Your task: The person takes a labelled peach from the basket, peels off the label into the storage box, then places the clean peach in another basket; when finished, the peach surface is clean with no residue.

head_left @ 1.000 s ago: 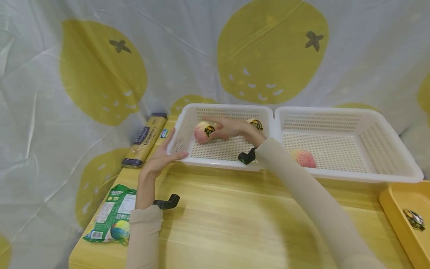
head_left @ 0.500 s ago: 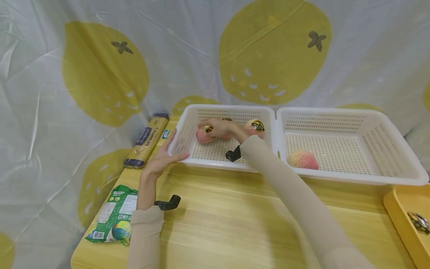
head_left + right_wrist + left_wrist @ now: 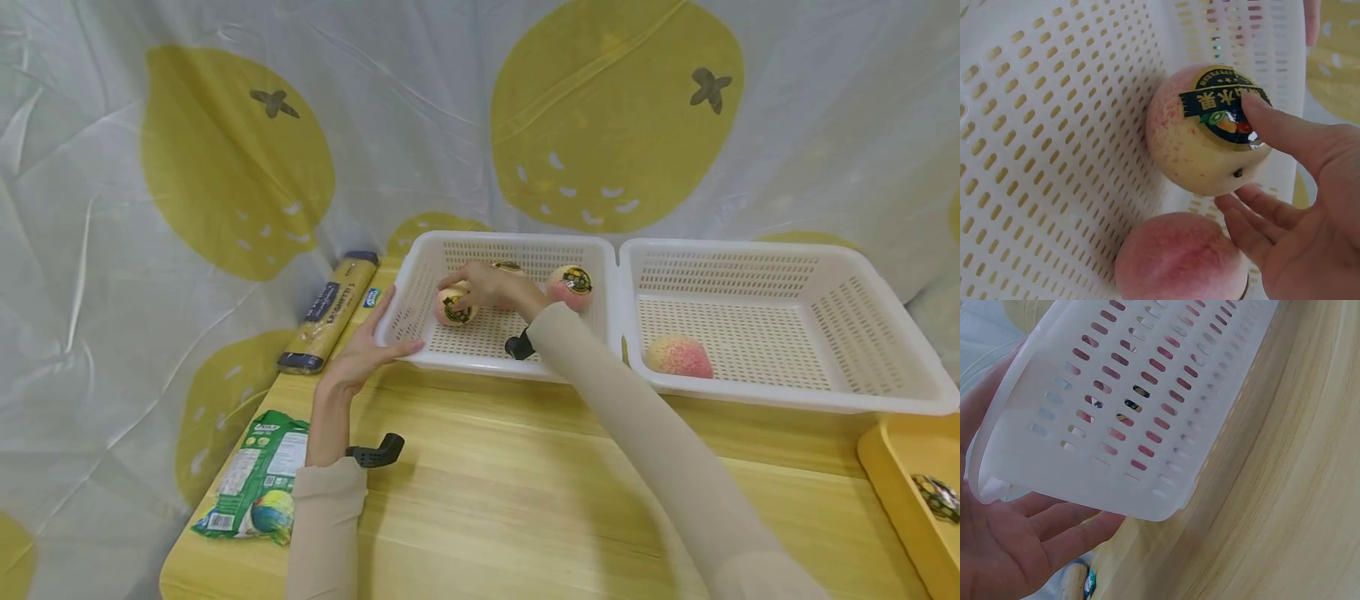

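My left hand holds the near left corner of the left white plastic basket. Its thumb lies along the front rim, its fingers against the end wall. Inside that basket, my right hand holds a pink and cream peach, the thumb on its black and gold sticker and the fingers curled at its lower side. A second peach sits close beside those fingers, partly behind the hand in the head view. A third peach with a sticker stands at the basket's right end.
A second white basket adjoins on the right, with a peach in its near left corner. A spaghetti pack and a green bag lie left. A yellow tray holding a shiny packet stands right.
My right hand has shifted slightly left, and the peach in it has turned so its sticker faces forward. The right-end peach now shows fully. My left hand stays at the corner.
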The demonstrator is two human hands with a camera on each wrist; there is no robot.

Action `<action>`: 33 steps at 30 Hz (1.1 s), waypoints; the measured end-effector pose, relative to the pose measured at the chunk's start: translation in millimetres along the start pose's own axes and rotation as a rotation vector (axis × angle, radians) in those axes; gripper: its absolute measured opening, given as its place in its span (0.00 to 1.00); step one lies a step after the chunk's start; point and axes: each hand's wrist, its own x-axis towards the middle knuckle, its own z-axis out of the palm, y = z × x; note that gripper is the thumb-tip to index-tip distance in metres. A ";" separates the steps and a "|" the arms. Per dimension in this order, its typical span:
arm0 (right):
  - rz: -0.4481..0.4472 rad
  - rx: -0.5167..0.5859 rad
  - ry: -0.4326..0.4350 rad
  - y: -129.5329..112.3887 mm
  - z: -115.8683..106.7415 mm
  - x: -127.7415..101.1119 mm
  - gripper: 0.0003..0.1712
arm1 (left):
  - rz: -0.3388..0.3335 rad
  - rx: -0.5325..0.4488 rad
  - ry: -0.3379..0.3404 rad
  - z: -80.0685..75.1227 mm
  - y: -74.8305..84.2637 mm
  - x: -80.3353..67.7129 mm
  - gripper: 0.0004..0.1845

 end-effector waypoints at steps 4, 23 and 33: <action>0.015 -0.016 -0.018 -3.3 1.3 1.0 0.33 | 0.004 0.006 -0.003 -0.2 -0.1 0.0 0.59; -0.061 -0.073 -0.097 -1.6 0.7 -1.0 0.31 | -0.002 0.002 0.005 1.2 0.2 -1.9 0.59; -0.130 0.035 -0.061 -10.6 -21.1 -23.7 0.31 | -0.015 -0.006 -0.002 0.7 0.9 1.0 0.60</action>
